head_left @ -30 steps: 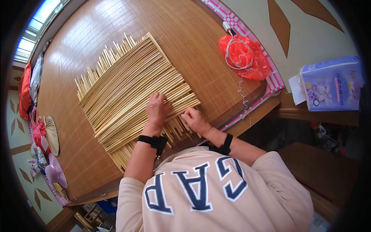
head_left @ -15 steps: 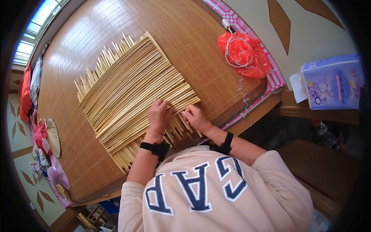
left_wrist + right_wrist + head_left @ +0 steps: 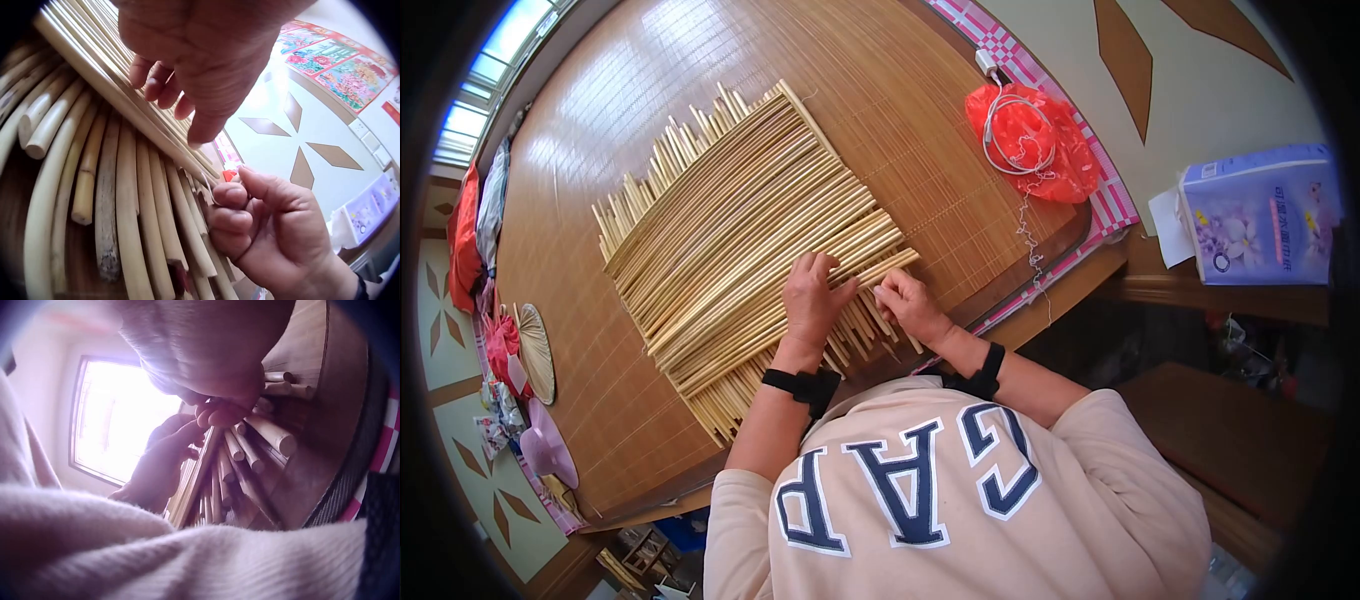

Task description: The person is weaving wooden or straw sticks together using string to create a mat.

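Bamboo-stick mat lies at centre frame on the brown table. Your left hand presses its lower edge, fingers spread, gripping nothing; your right hand, just beside, pinches what seems a thin thread.

Hard to tell what sort of thin strand sits pinched in the right hand. Hidden beneath the left hand: a stretch of the nearest sticks. Clipped by the dark rim at 3 o'clock of the head view: the purple box. Blurred across 6 o'clock of the right wrist view: a pale sleeve. Washed out at 9 o'clock there: the window. Too small to make out at 8 o'clock of the head view: a colourful heap.
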